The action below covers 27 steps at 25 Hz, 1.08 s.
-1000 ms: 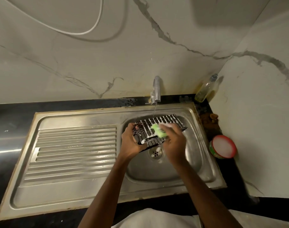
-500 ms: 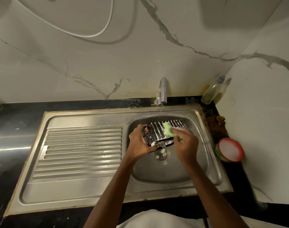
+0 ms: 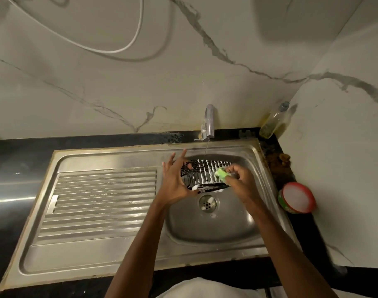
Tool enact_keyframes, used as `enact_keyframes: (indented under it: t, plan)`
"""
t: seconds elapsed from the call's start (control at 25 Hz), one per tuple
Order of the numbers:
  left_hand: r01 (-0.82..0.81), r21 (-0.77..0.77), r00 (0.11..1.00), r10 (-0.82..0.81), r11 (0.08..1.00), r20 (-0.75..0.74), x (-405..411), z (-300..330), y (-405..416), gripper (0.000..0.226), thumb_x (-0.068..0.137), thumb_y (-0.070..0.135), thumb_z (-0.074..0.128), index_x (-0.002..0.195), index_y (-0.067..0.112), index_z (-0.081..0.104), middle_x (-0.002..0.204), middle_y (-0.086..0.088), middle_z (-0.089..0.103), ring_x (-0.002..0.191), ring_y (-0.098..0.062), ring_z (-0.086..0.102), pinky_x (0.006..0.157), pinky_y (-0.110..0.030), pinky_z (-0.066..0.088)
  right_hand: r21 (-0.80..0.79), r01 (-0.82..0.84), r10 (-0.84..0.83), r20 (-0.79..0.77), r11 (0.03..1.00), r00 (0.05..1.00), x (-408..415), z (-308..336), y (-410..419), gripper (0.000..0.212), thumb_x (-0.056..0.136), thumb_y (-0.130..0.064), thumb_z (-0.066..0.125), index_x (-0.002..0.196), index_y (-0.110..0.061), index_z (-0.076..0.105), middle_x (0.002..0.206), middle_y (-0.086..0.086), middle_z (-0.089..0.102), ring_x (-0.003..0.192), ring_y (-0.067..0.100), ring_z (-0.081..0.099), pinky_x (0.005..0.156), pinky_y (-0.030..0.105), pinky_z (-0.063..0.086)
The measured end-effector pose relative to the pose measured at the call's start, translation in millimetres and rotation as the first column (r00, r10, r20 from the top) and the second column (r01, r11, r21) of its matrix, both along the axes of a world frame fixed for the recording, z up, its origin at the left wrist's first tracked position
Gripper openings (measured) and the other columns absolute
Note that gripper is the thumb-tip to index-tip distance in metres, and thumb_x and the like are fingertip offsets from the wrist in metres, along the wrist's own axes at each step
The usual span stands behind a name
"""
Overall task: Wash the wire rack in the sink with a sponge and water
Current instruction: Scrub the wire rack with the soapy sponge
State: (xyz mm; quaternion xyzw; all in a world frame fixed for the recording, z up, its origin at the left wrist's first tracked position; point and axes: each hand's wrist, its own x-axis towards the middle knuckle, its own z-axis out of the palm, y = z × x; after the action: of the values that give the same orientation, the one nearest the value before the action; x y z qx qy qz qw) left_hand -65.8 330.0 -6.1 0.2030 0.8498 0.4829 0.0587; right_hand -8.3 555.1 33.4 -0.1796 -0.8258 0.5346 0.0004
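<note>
A: Which step is this?
B: Soaping. The left hand [image 3: 175, 181], fingers spread, steadies the wire rack [image 3: 205, 175] at the sink [image 3: 216, 233] basin's far edge; the right hand [image 3: 240, 179] grips the sponge [image 3: 221, 174].
A: Next?
B: Probably rinsing off the foam.

A black wire rack [image 3: 205, 175] streaked with white foam, a bright green sponge [image 3: 221, 174], a ribbed silver sink [image 3: 106, 201], grey-veined white marble walls [image 3: 119, 82].
</note>
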Motion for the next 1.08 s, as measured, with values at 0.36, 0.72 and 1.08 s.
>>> enact_keyframes:
  t: [0.36, 0.72, 1.08]
  plan:
    - [0.076, -0.386, 0.972, 0.019, 0.919, 0.236, -20, -11, -11, 0.115, 0.048, 0.080, 0.075, 0.149, 0.040, 0.034, 0.168, -0.018, 0.014, 0.157, -0.044, -0.005, 0.123, -0.071, 0.001, -0.329, 0.335, -0.248, 0.278, 0.883, 0.928, -8, -3, -19, 0.018, 0.060, -0.007, 0.060, 0.078, -0.008, 0.063, 0.080, 0.011, 0.067, 0.073, 0.023, 0.056, 0.054, 0.023, 0.034]
    - [-0.539, -0.002, 0.634, 0.407, 0.842, 0.658, 22, -35, 4, 0.068, 0.077, 0.057, 0.074, 0.124, 0.009, 0.066, 0.112, -0.004, 0.072, 0.101, -0.020, 0.065, 0.091, -0.037, 0.056, -0.392, 0.642, -0.542, 0.344, 0.658, 0.766, -6, 4, -32, 0.011, 0.062, 0.000, 0.065, 0.072, -0.003, 0.062, 0.077, 0.013, 0.061, 0.064, 0.022, 0.052, 0.057, 0.027, 0.038]
    - [-0.690, 0.350, 0.467, 0.020, 0.633, 0.884, 7, 22, 88, 0.058, 0.106, 0.059, 0.040, 0.085, 0.013, 0.069, 0.105, -0.022, 0.078, 0.092, -0.033, 0.074, 0.078, -0.038, 0.061, -0.432, 0.586, -0.472, 0.349, 0.686, 0.810, 10, 3, -57, 0.009, 0.070, 0.004, 0.063, 0.073, -0.004, 0.065, 0.072, 0.015, 0.063, 0.063, 0.026, 0.055, 0.051, 0.025, 0.041]
